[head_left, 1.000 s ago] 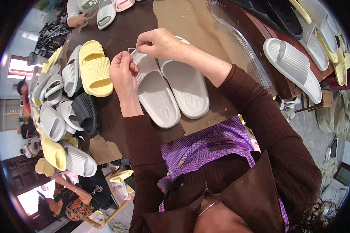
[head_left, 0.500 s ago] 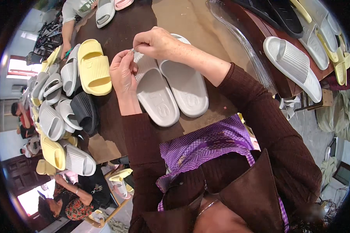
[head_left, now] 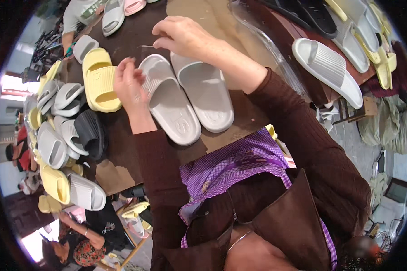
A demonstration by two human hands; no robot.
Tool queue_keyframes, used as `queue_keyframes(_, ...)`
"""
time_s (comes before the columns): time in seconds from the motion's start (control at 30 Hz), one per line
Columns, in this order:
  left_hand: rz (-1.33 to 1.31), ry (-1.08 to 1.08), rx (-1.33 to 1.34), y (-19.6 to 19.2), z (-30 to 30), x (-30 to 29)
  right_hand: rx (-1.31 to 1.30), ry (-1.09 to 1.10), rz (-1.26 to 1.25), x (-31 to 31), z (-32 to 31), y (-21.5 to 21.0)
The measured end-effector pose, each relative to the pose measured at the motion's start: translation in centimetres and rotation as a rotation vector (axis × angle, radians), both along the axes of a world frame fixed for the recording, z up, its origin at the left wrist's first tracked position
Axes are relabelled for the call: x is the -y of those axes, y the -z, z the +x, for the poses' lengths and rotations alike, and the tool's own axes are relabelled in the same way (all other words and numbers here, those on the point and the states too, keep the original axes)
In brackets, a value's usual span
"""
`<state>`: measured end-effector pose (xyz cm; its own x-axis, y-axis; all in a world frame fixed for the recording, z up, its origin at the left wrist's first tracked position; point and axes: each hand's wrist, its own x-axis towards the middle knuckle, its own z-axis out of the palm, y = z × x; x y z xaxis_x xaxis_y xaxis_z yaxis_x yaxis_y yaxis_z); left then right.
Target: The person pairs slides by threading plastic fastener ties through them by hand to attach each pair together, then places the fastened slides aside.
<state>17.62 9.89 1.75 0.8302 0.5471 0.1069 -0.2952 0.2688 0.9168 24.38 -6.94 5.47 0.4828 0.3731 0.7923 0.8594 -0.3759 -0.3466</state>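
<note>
Grey slides (head_left: 185,97) are laid paired on the brown table (head_left: 126,40), a thin thread being pinched by the right hand (head_left: 182,36) while the left hand (head_left: 130,85), fingers curled, rests against one strap, so trimming appears unfinished.

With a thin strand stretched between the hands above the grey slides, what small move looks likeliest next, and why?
Probably the right hand draws the thin strand a little further up and away. The strand runs from its pinched fingertips toward the left hand, which rests against the strap of the left slide of the grey pair. What the strand is attached to is too small to tell.
</note>
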Motion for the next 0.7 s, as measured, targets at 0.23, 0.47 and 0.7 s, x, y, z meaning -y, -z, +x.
queue_keyframes(0.23, 0.051, -0.195, -0.178, 2.0, 1.9, -2.6, -0.61, -0.403, -0.623, 6.4, -5.8, 0.4)
queue_keyframes(0.47, 0.136, 0.144, -0.223, 5.9, 2.8, -5.8, -0.807, -0.02, -0.523, 1.4, -7.0, 3.0)
queue_keyframes(0.7, 0.14, 0.128, -0.049, 4.2, 1.0, -3.3, -0.514, 0.17, -0.297, 1.3, -3.6, 2.4)
